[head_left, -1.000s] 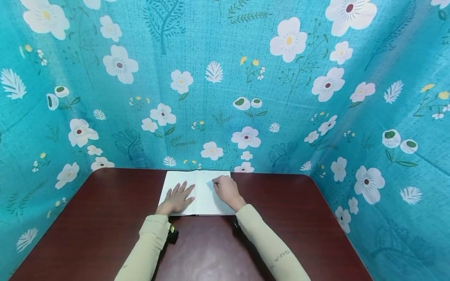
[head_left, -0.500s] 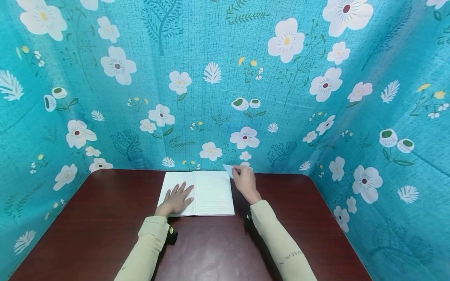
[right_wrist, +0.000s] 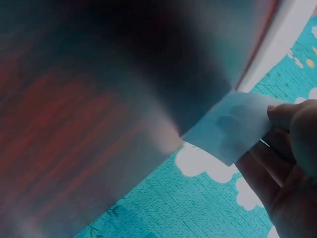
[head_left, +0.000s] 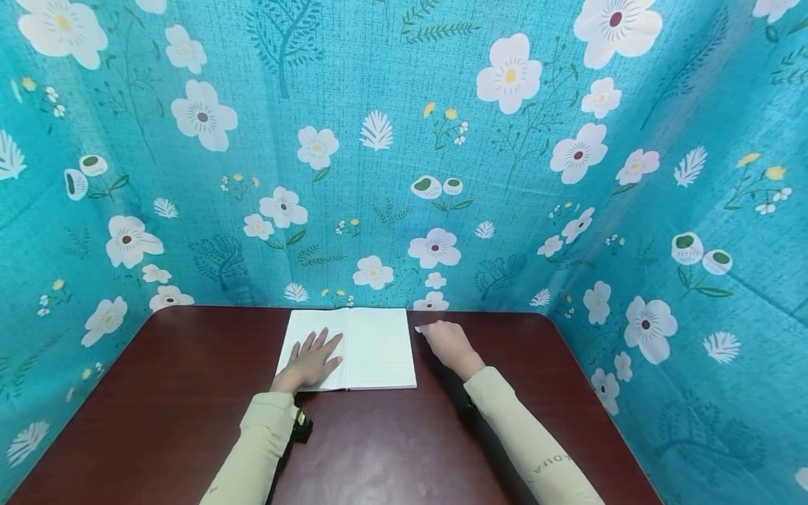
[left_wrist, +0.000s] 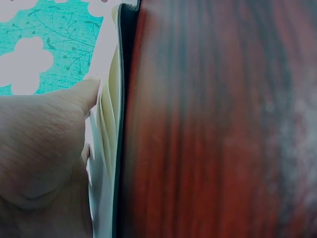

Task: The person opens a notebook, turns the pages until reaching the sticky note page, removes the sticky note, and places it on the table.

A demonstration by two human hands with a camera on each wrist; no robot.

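Note:
An open notebook [head_left: 380, 348] with lined white pages lies at the back of the table. My left hand [head_left: 309, 361] rests on its left page, fingers spread. In the left wrist view, the dark cover and page edges [left_wrist: 110, 109] run beside that hand. Just right of the notebook, my right hand [head_left: 451, 347] pinches a small light-blue slip of paper [right_wrist: 225, 130] between thumb and fingers. From the head view, most of that slip is hidden by the hand. The right wrist view has it held low over the tabletop, near the notebook's edge.
The dark red-brown wooden table [head_left: 372, 449] spreads around the notebook. Behind it and at both sides hangs a turquoise flowered curtain [head_left: 391, 196]. A black strap device [head_left: 301, 426] sits at my left wrist.
My right hand has lifted the blue slip off the right page, carried it right past the notebook's edge and lowered it toward the table. My left hand stays on the left page.

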